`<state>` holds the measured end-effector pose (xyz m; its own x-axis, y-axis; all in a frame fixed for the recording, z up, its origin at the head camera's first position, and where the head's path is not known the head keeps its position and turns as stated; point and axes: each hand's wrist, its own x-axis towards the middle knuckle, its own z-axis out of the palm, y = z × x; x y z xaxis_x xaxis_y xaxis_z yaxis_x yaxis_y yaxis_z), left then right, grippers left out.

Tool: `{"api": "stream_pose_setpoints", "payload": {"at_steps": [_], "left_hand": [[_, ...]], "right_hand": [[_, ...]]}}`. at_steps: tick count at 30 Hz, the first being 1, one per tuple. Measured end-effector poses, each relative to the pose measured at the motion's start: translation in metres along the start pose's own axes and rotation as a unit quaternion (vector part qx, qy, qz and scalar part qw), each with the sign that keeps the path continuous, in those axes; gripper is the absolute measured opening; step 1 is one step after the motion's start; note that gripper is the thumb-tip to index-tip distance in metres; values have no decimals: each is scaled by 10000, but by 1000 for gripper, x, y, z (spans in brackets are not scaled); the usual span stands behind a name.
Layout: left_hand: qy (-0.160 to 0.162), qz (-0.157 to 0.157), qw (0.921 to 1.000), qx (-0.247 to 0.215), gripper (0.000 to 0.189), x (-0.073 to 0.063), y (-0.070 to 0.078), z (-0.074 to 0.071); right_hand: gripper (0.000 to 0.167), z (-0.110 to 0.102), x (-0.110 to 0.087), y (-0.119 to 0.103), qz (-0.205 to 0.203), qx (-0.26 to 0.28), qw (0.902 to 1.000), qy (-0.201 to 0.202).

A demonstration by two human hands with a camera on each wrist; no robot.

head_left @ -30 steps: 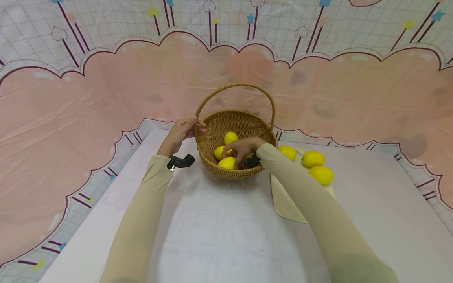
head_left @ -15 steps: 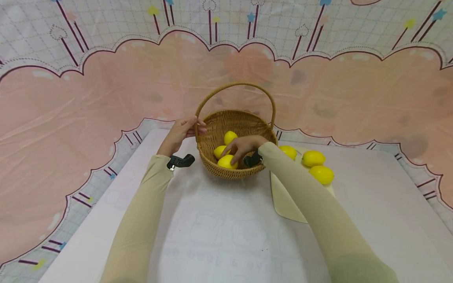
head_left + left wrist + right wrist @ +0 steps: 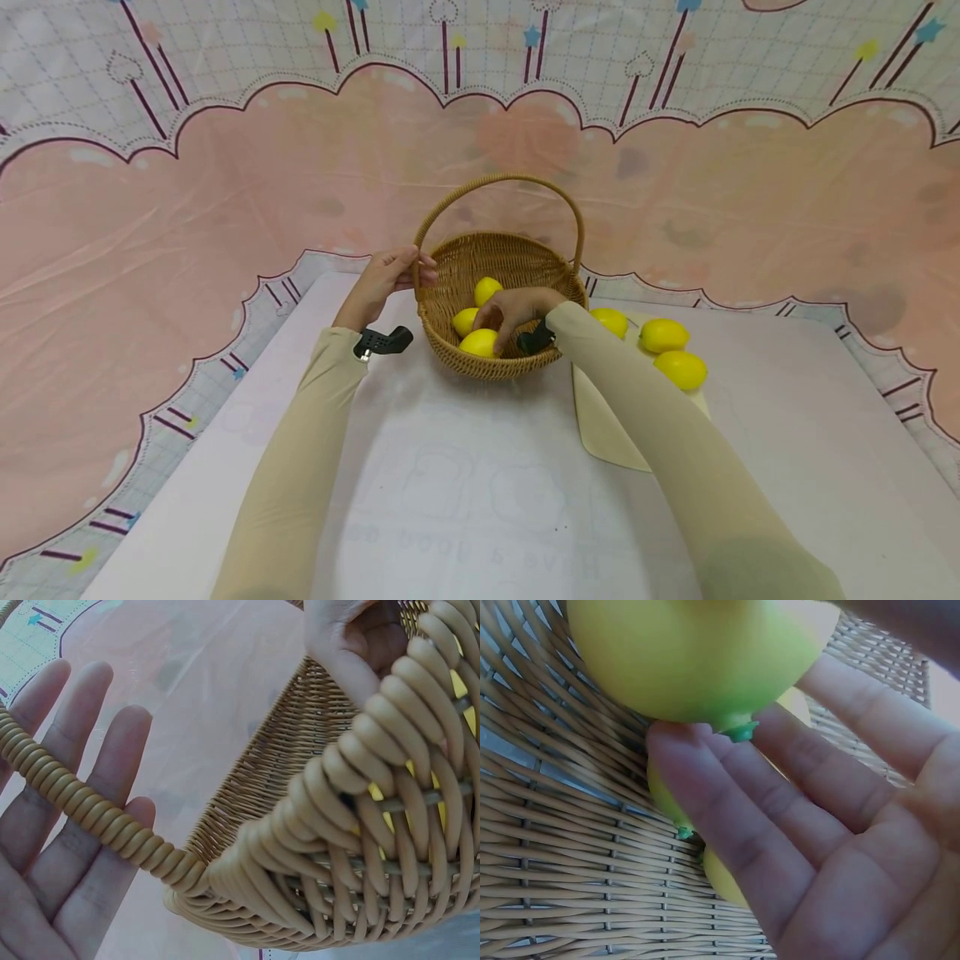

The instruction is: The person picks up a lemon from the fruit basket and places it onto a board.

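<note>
In the head view, my left hand (image 3: 387, 279) is at the left side of the wicker basket (image 3: 495, 258), holding the foot of its arched handle (image 3: 71, 799) between thumb and fingers. The fingers extend behind the handle in the left wrist view; the thumb is out of that view. My right hand (image 3: 517, 308) reaches inside the basket, over the nearest yellow lemon (image 3: 478, 342), with the thumb touching its right end. In the right wrist view this lemon (image 3: 690, 652) is close to the camera, its green stem end beside loosely bent fingers. Two more lemons (image 3: 465, 322) lie behind it.
Right of the basket, several lemons (image 3: 680, 370) lie on a cream cloth or mat (image 3: 609, 433), partly hidden by my right sleeve. The white table (image 3: 450, 500) meets a patterned pink curtain (image 3: 262, 192) behind the basket.
My right fingers loosened and spread from the nearest lemon, then bent again with the thumb at its end. That lemon shifted slightly left. My left hand and the basket stayed put.
</note>
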<state>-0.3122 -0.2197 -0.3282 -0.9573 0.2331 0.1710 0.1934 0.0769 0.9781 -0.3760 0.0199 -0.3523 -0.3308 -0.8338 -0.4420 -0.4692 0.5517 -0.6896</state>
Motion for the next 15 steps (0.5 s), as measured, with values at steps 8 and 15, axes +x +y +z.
{"api": "stream_pose_setpoints", "payload": {"at_steps": [8,15], "left_hand": [[8,-19,10000,55,32,0,0,1],[-30,-39,10000,-26,33,-1,3,1]], "right_hand": [[49,-1,-2,0,-43,-207,9997,135],[55,-1,-2,-2,121,-516,9981,326]]}}
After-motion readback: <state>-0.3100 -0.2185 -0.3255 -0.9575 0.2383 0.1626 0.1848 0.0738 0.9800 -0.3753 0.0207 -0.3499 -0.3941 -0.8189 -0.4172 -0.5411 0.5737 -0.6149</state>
